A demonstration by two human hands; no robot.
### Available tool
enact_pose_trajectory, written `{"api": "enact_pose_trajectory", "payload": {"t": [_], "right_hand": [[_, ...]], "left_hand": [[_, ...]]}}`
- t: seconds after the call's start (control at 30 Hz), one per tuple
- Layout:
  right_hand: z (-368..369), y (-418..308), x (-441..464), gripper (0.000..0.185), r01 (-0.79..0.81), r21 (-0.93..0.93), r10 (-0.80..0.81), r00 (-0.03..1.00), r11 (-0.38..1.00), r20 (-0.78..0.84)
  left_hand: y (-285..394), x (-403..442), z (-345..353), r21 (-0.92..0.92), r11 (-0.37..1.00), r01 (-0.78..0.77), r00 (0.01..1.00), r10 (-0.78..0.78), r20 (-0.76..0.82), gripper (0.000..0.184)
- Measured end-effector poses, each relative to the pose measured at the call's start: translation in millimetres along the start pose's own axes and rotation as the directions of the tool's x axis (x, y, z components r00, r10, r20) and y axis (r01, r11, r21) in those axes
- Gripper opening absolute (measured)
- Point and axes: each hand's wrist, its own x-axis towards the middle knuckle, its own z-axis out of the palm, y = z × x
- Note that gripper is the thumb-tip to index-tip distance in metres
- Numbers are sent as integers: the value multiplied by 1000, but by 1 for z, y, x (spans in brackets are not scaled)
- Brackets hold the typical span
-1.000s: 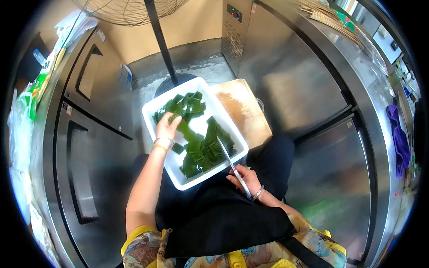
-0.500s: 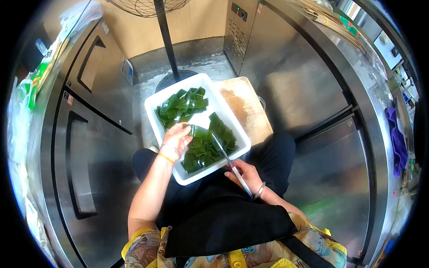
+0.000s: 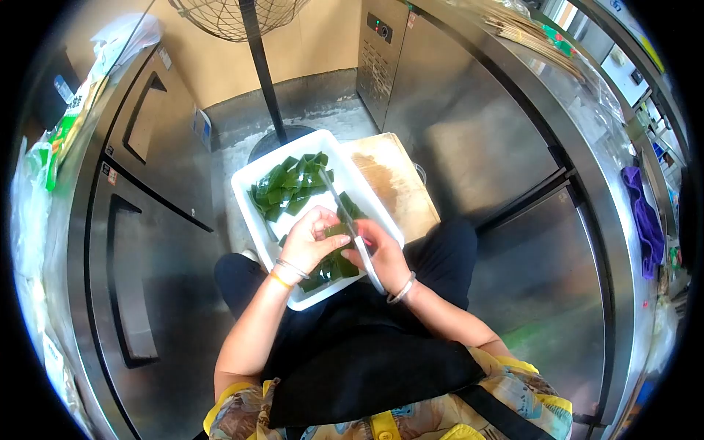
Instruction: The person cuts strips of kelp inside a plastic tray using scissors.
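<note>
A white plastic tub (image 3: 244, 192) on my lap holds two heaps of glossy dark green kelp strips. One kelp heap (image 3: 290, 183) lies at the far left, and the nearer kelp (image 3: 330, 268) is partly covered by my hands. Over the tub, my left hand (image 3: 314, 238) pinches a kelp strip (image 3: 337, 233) between thumb and fingers. Close beside it, my right hand (image 3: 381, 253) grips a white-handled knife (image 3: 372, 265). Its narrow blade slants up and left over the tub, toward the far heap. The fingertips of both hands nearly meet around the strip.
A wooden board (image 3: 400, 172) sits under the tub's right side. Steel cabinets stand at the left (image 3: 158, 242) and right (image 3: 469, 125). Beyond the tub rises a fan stand (image 3: 260, 73). Skewers (image 3: 524, 33) and a purple cloth (image 3: 643, 220) lie on the right counter.
My right hand has moved up and left to meet my left hand, bringing the knife further over the tub. My left hand has shifted slightly right and down with the kelp strip.
</note>
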Motion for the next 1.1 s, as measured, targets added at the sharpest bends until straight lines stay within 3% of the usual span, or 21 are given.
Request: {"api": "enact_pose_trajectory", "payload": {"t": [0.03, 0.07, 0.13, 0.27, 0.33, 0.4, 0.47, 0.53, 0.6, 0.67, 0.7, 0.93, 1.1], "right_hand": [[4, 3, 6, 40, 4, 115, -8, 1000, 993, 28], [6, 6, 10, 40, 6, 115, -10, 999, 993, 32], [11, 6, 15, 40, -12, 228, 3, 999, 974, 39], [18, 7, 19, 32, -18, 307, 31, 999, 952, -38], [18, 13, 19, 31, 49, 293, -35, 998, 955, -54], [12, 18, 18, 37, -25, 85, 24, 1000, 996, 3], [4, 13, 10, 37, -105, 113, 96, 992, 988, 76], [0, 12, -1, 40, -36, -20, 36, 999, 999, -1], [-14, 2, -11, 43, -21, -109, 24, 999, 994, 24], [-26, -11, -21, 44, -62, -387, 86, 995, 920, 45], [-31, -8, -26, 46, -32, -431, 53, 998, 902, 38], [-34, 13, -43, 47, -147, -415, 222, 966, 898, 137], [-29, 13, -44, 48, -135, -367, 210, 963, 920, 172]], "left_hand": [[-8, 1, -6, 107, 993, -54, 998, 58, -32, 29], [-11, 1, -6, 108, 993, -56, 998, 61, -36, 29], [-15, 0, -3, -76, 984, -164, 974, 149, -172, 36], [-47, -16, 1, -282, 959, -22, 931, -83, -355, 28], [-51, -22, 2, -329, 944, -26, 951, -78, -300, 23], [-54, -25, 1, -346, 937, -47, 954, -61, -295, 19], [-57, -21, -6, -333, 941, -60, 944, -54, -325, 19], [-58, -16, -15, -229, 967, -114, 891, -2, -455, 20], [-54, -11, -26, -77, 988, -130, 855, 73, -513, 20], [-45, -10, -34, -60, 991, -120, 858, 73, -508, 21], [-43, -8, -38, -27, 993, -115, 864, 86, -496, 21], [-38, -11, -36, -119, 992, -51, 929, 4, -370, 28], [-31, -15, -34, 41, 997, 63, 972, -52, -231, 36]]}}
